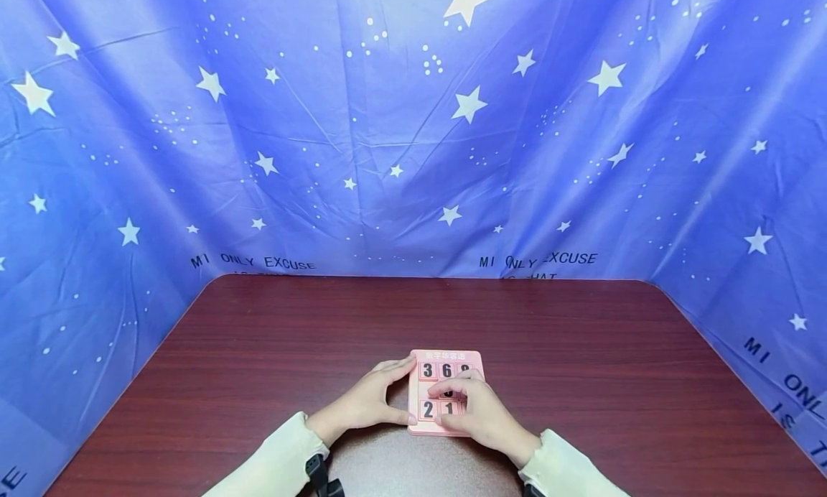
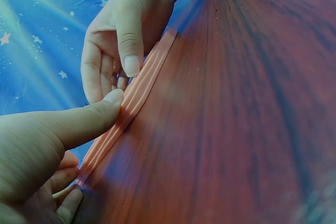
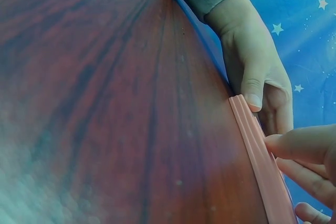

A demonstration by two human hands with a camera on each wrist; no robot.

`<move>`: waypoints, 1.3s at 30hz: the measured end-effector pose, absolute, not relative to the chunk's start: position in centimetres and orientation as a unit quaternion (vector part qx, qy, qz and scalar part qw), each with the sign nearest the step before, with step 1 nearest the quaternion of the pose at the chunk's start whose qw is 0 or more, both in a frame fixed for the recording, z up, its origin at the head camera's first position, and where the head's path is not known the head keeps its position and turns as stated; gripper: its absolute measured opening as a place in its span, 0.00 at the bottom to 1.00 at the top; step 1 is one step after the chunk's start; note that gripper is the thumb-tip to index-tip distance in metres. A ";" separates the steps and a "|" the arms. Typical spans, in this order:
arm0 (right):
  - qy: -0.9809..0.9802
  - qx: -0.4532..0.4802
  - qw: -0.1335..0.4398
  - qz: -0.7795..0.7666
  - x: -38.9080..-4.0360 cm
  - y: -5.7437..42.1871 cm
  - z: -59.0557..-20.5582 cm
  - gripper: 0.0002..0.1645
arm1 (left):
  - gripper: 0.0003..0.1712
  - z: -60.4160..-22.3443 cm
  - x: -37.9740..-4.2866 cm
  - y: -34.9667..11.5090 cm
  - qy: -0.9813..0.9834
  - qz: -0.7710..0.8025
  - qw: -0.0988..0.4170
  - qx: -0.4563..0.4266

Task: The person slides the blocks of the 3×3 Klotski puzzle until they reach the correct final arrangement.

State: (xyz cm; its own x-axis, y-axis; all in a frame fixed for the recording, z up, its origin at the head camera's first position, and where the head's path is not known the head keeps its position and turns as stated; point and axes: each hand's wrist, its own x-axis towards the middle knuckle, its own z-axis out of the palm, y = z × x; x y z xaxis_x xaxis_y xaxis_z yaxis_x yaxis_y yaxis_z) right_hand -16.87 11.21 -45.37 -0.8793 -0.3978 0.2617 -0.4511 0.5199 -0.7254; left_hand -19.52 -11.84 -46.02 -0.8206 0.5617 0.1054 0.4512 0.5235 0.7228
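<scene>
A pink number slide puzzle [image 1: 446, 429] lies flat on the table near its front edge. Its top row shows 3, 6 and a partly covered digit; 2 and 1 stand in the bottom row. My left hand [image 1: 362, 403] holds the puzzle's left side, thumb at the near corner and fingers along the far part. Over the right side bends my right hand [image 1: 484, 411], its thumb by the 1 tile and a fingertip near the left of the middle row. This hand hides the right-hand tiles and part of the middle row. Both wrist views show the puzzle's ridged side edge [image 2: 137, 95].
A dark red wood-grain table [image 1: 291, 332] extends around the puzzle. Blue star-printed cloth [image 1: 388, 123] hangs behind the table and along both sides. Black wrist devices [image 1: 319, 475] sit at the cream sleeves.
</scene>
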 end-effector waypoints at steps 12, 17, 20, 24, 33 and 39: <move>-0.874 0.242 0.063 0.417 -17.4 10.8 -45.7 0.17 | 0.54 -46.0 -19.5 -11.9 0.866 0.393 0.056 0.305; -0.883 0.224 0.055 0.409 -17.9 10.5 -45.4 0.18 | 0.54 -46.0 -19.5 -11.9 0.866 0.393 0.056 0.303; -0.884 0.215 0.047 0.413 -18.2 10.5 -45.3 0.18 | 0.54 -46.0 -19.6 -11.9 0.869 0.388 0.058 0.301; -0.879 0.213 0.038 0.424 -18.6 10.5 -45.3 0.17 | 0.54 -46.1 -19.6 -11.8 0.871 0.384 0.060 0.299; -0.876 0.213 0.042 0.431 -18.9 10.4 -45.4 0.16 | 0.54 -45.9 -19.5 -11.8 0.869 0.389 0.066 0.299; -0.878 0.204 0.043 0.430 -19.0 10.4 -45.4 0.16 | 0.54 -45.8 -19.4 -11.8 0.869 0.387 0.064 0.301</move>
